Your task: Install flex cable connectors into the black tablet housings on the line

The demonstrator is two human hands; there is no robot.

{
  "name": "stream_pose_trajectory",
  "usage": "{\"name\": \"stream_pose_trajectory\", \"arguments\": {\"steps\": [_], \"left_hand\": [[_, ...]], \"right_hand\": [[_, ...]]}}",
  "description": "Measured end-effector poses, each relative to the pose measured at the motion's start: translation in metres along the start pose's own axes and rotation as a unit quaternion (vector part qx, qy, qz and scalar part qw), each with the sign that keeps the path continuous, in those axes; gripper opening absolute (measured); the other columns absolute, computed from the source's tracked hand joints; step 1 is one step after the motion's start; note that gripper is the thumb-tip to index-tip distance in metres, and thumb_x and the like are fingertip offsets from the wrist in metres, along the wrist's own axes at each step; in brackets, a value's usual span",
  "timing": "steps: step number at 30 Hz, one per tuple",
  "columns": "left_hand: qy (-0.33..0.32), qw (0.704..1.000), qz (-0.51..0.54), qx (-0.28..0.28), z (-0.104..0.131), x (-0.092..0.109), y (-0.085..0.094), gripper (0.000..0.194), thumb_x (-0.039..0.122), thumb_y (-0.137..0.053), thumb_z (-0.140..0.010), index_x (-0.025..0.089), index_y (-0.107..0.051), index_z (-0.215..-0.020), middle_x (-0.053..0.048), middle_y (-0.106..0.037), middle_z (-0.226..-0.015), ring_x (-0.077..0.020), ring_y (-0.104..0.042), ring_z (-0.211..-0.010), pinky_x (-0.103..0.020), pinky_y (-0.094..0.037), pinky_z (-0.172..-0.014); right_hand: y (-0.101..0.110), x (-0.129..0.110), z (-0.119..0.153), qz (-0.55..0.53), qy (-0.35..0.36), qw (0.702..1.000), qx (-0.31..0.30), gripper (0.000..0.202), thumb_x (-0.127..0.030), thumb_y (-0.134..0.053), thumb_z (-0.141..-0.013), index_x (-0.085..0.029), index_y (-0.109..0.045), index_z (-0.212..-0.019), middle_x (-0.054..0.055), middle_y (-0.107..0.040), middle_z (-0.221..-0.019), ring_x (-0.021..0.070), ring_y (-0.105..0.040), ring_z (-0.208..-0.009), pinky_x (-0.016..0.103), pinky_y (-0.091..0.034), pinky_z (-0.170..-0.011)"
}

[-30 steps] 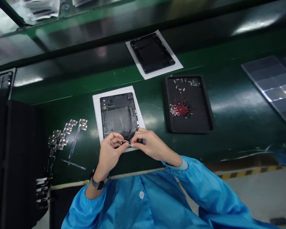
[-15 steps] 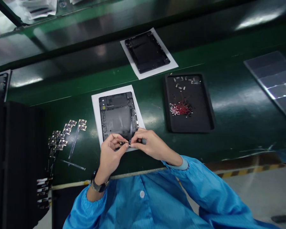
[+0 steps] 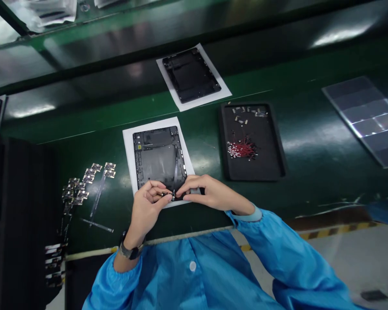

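Note:
A black tablet housing (image 3: 155, 165) lies on a sheet of white paper (image 3: 128, 150) in front of me. At its near edge my left hand (image 3: 150, 204) pinches a small circuit board (image 3: 168, 195) between thumb and fingers. A ribbon cable (image 3: 175, 170) runs up from near the board along the housing's right side. My right hand (image 3: 200, 191) is on the other side, its index fingertip at the board's right end and its thumb a little apart from that finger. The fingers partly cover the board and the housing's near edge.
Several small boards with ribbon cables (image 3: 79, 186) lie to the left. On the right, a black tray (image 3: 268, 159) holds a bundle of red wires (image 3: 242, 148) and small boards. A second housing (image 3: 192, 75) lies behind. A clear sheet (image 3: 365, 116) is at far right.
My right thumb and index finger have moved apart, the thumb backing away from the board. My left hand keeps its pinch. The whole view has shifted slightly.

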State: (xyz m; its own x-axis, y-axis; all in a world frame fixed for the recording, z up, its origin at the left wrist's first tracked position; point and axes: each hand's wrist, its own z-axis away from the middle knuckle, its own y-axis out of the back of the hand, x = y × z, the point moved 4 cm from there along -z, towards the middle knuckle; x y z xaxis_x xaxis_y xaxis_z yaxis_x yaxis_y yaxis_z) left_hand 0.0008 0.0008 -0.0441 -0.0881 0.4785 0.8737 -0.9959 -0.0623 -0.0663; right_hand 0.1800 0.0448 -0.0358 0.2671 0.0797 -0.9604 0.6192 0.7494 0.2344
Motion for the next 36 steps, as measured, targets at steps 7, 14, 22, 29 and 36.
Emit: {"name": "stream_pose_trajectory", "arguments": {"steps": [7, 14, 22, 29, 36], "left_hand": [[-0.009, 1.0, 0.011, -0.002, -0.001, -0.003, 0.0, 0.029, 0.019, -0.079, -0.066, 0.015, -0.059, -0.086, -0.002, -0.072, -0.076, -0.0131, -0.069, -0.069, -0.022, -0.054, -0.068], [-0.011, 1.0, 0.005, -0.005, -0.001, -0.003, 0.0, 0.028, 0.019, -0.079, -0.066, 0.015, -0.06, -0.087, -0.003, -0.073, -0.077, -0.0129, -0.068, -0.07, -0.022, -0.054, -0.068], [0.007, 1.0, -0.002, -0.017, 0.0, -0.001, -0.001, 0.027, 0.018, -0.078, -0.064, 0.016, -0.06, -0.084, -0.001, -0.071, -0.072, -0.0125, -0.068, -0.066, -0.021, -0.053, -0.065], [0.011, 0.999, -0.016, -0.028, 0.0, 0.001, -0.004, 0.024, 0.017, -0.077, -0.065, 0.015, -0.06, -0.081, 0.0, -0.07, -0.068, -0.0121, -0.066, -0.062, -0.021, -0.053, -0.062], [0.019, 0.999, -0.014, -0.035, -0.001, 0.001, -0.005, 0.025, 0.018, -0.078, -0.064, 0.015, -0.06, -0.081, 0.0, -0.068, -0.067, -0.0124, -0.065, -0.059, -0.023, -0.054, -0.06]], "right_hand": [[-0.016, 0.003, -0.007, 0.041, -0.026, 0.994, 0.094, 0.008, -0.016, -0.067, -0.085, -0.017, -0.075, -0.085, 0.002, -0.062, -0.073, 0.0149, -0.058, -0.07, 0.027, -0.045, -0.066], [-0.015, 0.001, -0.009, 0.036, -0.026, 0.995, 0.09, 0.007, -0.018, -0.067, -0.084, -0.018, -0.073, -0.08, 0.001, -0.059, -0.07, 0.0148, -0.055, -0.07, 0.027, -0.043, -0.065], [-0.014, 0.0, -0.009, 0.012, -0.046, 0.997, 0.062, 0.009, -0.02, -0.068, -0.085, -0.018, -0.073, -0.079, 0.002, -0.061, -0.076, 0.0147, -0.057, -0.072, 0.027, -0.043, -0.066], [-0.013, 0.002, -0.009, -0.007, -0.069, 0.996, 0.061, 0.009, -0.015, -0.069, -0.082, -0.018, -0.074, -0.075, 0.001, -0.063, -0.073, 0.0134, -0.056, -0.068, 0.026, -0.041, -0.064], [-0.01, -0.001, -0.008, -0.018, -0.064, 0.997, 0.05, 0.011, -0.021, -0.068, -0.084, -0.017, -0.074, -0.076, 0.002, -0.066, -0.073, 0.0143, -0.059, -0.07, 0.025, -0.043, -0.063]]}}
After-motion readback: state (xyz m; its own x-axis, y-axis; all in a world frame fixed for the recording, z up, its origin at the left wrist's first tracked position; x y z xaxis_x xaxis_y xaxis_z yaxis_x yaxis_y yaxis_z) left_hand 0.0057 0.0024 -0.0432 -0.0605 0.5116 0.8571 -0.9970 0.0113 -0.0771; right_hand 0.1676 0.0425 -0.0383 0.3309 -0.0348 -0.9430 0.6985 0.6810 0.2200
